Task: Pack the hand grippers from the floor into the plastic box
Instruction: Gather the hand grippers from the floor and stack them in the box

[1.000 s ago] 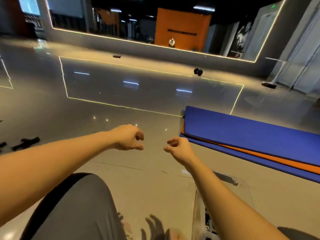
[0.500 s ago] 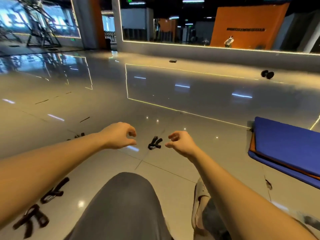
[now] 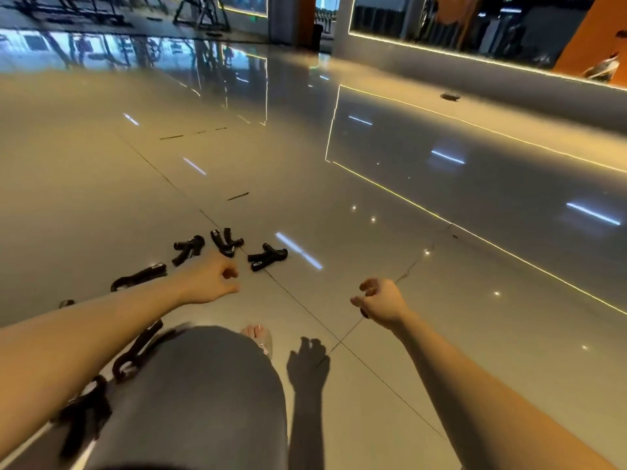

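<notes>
Left hand: loosely curled, fingers bent toward thumb, nothing held, raised above floor. Right hand: likewise half-closed, empty, thumb and fingertips apart, well apart from left hand. Just beyond left hand: three black hand grippers lying flat on floor, nearest ones at and, third at. Beside left forearm: fourth gripper. Under and behind left forearm: further grippers and, partly hidden, blurred. Between forearms: grey-clad knee, sandalled foot past it. Hand shadow on tiles. Plastic box: out of view.
</notes>
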### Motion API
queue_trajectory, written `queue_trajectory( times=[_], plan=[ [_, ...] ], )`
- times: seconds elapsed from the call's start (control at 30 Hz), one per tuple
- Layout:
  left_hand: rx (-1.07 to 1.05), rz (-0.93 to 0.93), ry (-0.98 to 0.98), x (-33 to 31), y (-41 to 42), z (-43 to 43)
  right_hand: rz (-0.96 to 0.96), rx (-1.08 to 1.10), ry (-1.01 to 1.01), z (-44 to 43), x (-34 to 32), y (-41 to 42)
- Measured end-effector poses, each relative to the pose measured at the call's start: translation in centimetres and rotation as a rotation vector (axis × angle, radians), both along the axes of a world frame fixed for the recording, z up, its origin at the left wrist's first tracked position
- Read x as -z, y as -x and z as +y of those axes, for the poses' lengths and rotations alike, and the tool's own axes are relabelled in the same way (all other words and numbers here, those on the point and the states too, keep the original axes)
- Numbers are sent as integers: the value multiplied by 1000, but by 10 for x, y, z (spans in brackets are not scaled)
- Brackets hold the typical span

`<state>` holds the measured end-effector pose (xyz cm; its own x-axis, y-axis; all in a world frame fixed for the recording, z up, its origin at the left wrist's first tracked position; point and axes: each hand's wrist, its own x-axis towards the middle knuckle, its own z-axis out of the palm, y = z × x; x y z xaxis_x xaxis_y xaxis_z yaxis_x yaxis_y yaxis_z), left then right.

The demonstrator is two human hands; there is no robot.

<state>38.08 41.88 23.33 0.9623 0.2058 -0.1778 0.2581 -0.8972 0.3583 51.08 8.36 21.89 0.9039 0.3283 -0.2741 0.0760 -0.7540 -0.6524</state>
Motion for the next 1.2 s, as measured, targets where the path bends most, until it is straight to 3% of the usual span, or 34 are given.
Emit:
queue_trajectory(
  times=[0.23, 0.63, 0.9, 1.03, 1.2],
  plan=[
    [-68, 90, 23, 87, -130, 30, -33, 150, 180, 2, 82, -97],
    [-198, 158, -11, 219, -266, 74, 188, 508, 322, 7, 228, -229],
    [-220, 177, -96, 264, -311, 82, 62, 470, 492, 29, 255, -251],
    [-245, 139, -92, 275, -322, 83, 6, 479, 399, 25, 266, -252],
    [-294, 46, 18, 281, -316, 70, 49, 652, 374, 25, 272, -251]
  ],
)
